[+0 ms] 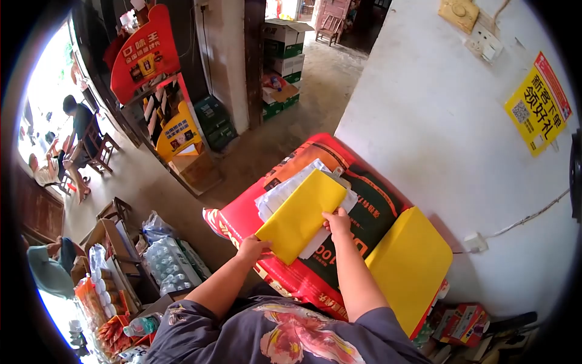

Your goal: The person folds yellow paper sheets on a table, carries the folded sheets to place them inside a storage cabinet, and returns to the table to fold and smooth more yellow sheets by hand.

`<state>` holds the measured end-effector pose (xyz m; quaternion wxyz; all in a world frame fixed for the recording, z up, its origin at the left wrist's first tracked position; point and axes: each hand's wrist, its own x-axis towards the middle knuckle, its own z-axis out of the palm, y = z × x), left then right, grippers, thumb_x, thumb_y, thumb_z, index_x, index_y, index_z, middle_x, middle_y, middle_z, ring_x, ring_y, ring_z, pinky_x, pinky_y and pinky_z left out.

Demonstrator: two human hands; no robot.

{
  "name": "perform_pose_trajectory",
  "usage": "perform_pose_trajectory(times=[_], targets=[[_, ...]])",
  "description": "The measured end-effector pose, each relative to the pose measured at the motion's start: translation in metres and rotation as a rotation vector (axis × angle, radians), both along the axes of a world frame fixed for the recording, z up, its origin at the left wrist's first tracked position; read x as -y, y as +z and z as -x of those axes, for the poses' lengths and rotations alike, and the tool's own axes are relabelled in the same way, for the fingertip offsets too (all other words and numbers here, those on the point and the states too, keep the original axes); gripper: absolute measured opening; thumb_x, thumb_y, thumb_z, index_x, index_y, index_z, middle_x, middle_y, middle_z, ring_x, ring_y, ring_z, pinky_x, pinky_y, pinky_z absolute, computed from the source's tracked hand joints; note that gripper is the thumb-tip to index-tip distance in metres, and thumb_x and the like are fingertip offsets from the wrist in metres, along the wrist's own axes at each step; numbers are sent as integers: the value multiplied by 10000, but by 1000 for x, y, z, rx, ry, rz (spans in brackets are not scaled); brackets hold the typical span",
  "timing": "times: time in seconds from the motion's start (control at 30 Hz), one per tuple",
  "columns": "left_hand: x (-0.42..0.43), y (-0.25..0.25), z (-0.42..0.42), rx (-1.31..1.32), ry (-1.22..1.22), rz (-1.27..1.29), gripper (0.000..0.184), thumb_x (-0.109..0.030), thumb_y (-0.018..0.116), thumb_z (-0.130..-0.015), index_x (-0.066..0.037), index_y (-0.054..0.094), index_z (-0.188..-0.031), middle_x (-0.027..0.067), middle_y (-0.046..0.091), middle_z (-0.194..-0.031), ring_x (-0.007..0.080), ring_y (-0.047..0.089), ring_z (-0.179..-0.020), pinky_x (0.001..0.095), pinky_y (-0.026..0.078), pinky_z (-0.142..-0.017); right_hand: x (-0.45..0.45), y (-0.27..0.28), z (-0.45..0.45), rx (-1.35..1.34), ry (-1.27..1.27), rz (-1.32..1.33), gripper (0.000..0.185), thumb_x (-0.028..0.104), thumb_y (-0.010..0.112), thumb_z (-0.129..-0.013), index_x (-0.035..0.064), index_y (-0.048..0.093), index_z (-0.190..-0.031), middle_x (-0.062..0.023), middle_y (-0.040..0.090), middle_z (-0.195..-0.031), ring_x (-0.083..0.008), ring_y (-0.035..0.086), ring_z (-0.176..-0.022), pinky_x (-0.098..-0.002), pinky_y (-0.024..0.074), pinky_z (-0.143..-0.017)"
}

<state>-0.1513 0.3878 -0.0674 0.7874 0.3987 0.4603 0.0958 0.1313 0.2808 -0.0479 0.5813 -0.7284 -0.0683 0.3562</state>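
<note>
A flat, rectangular yellow card (303, 212) lies slantwise over a stack of white papers (282, 191). What looks like a metal clip (337, 173) shows at the stack's far end. My left hand (254, 249) grips the card's near left corner between thumb and fingers. At the card's right edge, my right hand (337, 223) is closed, with its thumb on the yellow surface. The fingers under the card are partly hidden. Beneath everything is a large red and dark green printed sack (376, 203).
A bigger yellow board (412, 267) leans beside the sack, near the white wall (418, 109). Packs of water bottles (170, 267) and boxes crowd the lower left. A red display stand (145, 57) is further back. A seated person (82, 130) is at far left.
</note>
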Motion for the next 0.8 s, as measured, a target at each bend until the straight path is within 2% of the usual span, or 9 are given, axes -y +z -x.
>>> perform_pose_trajectory(times=[0.17,0.23,0.3,0.33,0.4,0.43,0.5,0.53,0.8], targets=[[-28,48,5,-159,-418,-57,386,-286,613,-1030,27,618,-1256,139,760,-1112,215,757,-971,355,616,-762,26,29,23,172,-174,-140,339,64,713,-905,-20,581,-1205,-102,673,-1065,-125,655,-741,-257,520,-646],[-50,55,6,-522,-848,-380,423,-333,664,-980,-17,633,-1258,98,774,-1024,216,760,-926,355,599,-778,48,43,34,287,-203,-161,323,65,698,-928,-28,580,-1214,-117,666,-1124,-129,670,-807,-261,540,-714],[-56,71,6,-764,-696,-1166,404,-329,689,-931,-82,653,-1250,74,763,-922,269,751,-867,405,589,-775,83,58,48,341,-30,-215,315,94,659,-973,32,591,-1274,-97,691,-1176,-118,665,-826,-240,507,-675],[-60,80,-9,-742,-598,-1210,361,-267,681,-913,-128,658,-1245,91,747,-945,325,722,-923,458,570,-842,98,68,59,336,-51,-207,315,94,659,-973,32,591,-1274,-97,691,-1176,-118,665,-826,-240,507,-675],[-63,71,-48,-214,-418,-1516,385,-272,678,-921,-116,637,-1271,126,721,-1106,311,691,-1051,434,561,-897,125,86,80,281,-79,-291,204,35,611,-997,-7,612,-1196,-98,681,-1154,-140,682,-879,-278,549,-809],[-48,101,-76,-178,-535,-1430,444,-261,677,-930,-131,607,-1349,145,650,-1306,319,611,-1231,438,501,-1030,137,89,87,285,-95,-290,204,35,611,-997,-7,612,-1196,-98,681,-1154,-140,682,-879,-278,549,-809],[-40,67,-130,-84,-767,-1670,598,-378,585,-996,-194,446,-1548,125,379,-1627,337,248,-1550,515,159,-1269,164,93,97,357,-123,-210,167,40,598,-1000,-1,638,-1157,-91,697,-1119,-151,687,-883,-283,552,-829],[-36,58,-153,-109,-879,-1712,648,-486,518,-1009,-239,381,-1592,89,252,-1696,316,136,-1587,568,60,-1273,174,99,101,412,-164,-179,154,44,589,-1003,0,651,-1137,-87,703,-1090,-152,688,-879,-282,549,-829],[-7,34,-201,-319,-1163,-1776,703,-599,442,-996,-300,325,-1621,25,136,-1737,301,23,-1606,664,-21,-1235,297,104,126,443,-507,137,174,117,543,-1045,10,663,-1113,-58,694,-1036,-136,653,-898,-279,515,-818]])
